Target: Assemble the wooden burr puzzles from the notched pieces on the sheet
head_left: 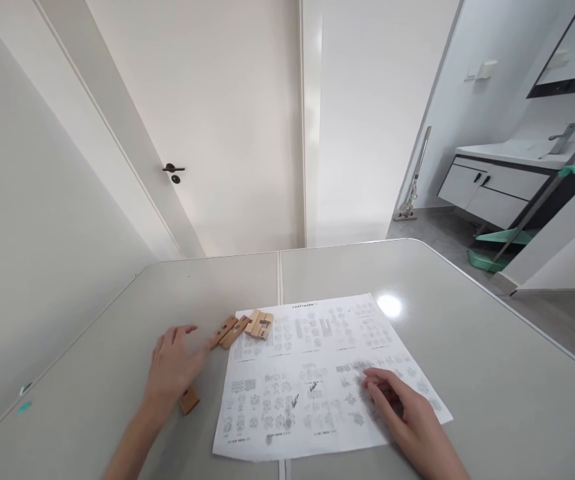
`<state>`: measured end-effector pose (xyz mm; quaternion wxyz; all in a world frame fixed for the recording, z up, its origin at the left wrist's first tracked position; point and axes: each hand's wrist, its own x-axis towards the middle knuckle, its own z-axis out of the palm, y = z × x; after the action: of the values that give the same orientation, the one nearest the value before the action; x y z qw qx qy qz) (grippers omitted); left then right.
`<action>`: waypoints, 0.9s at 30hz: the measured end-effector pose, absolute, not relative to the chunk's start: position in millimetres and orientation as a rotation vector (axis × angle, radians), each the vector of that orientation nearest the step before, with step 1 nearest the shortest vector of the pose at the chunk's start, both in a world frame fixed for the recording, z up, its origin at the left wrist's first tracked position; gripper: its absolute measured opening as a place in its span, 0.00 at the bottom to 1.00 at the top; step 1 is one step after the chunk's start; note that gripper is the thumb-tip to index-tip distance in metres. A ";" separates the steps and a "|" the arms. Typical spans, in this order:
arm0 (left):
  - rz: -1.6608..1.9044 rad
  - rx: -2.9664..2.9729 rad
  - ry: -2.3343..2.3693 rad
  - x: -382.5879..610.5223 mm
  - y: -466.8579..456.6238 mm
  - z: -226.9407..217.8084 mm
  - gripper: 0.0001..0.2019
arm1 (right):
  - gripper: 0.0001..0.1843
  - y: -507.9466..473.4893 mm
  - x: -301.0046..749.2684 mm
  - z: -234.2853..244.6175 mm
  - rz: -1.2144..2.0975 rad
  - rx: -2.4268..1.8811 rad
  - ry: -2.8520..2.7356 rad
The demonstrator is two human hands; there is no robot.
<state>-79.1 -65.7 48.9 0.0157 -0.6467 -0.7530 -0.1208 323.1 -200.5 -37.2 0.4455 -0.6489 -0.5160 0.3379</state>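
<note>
My left hand point(174, 365) hovers over the left part of the table, its fingers apart and slightly blurred, with nothing visible in them. Just right of it, two flat brown wooden puzzle pieces point(236, 331) with notches lie side by side, partly on the paper's edge. Against them sits a cluster of lighter wooden puzzle pieces point(259, 324). Under my left wrist another brown wooden block point(189, 401) is partly covered. My right hand point(402, 408) rests on the right side of a printed instruction sheet point(327, 373), fingers loosely curled with a gap to the thumb.
The grey table point(467, 347) has a seam down its middle and a raised rim. Beyond it stand a white door point(227, 120) with a black handle, a mop point(417, 173), a washbasin cabinet point(492, 187) and a green dustpan point(487, 261).
</note>
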 end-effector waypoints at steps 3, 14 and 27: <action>-0.119 -1.779 -2.317 -89.8 -97.4 37.7 0.46 | 0.24 -201.5 320.1 -36.5 0.838 -1.602 -1.254; 0.258 -1.981 -2.515 -109.3 -119.9 34.9 0.22 | 0.24 -198.7 333.1 -47.2 0.889 -1.596 -1.400; -0.074 -2.129 -2.398 -41.9 -48.2 58.3 0.24 | 0.22 -196.5 333.8 -44.3 0.855 -1.571 -1.417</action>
<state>-41.9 -48.2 58.3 -0.0329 -0.6634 -0.7472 -0.0232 333.8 -196.5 -44.3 0.4166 -0.6259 -0.5644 0.3408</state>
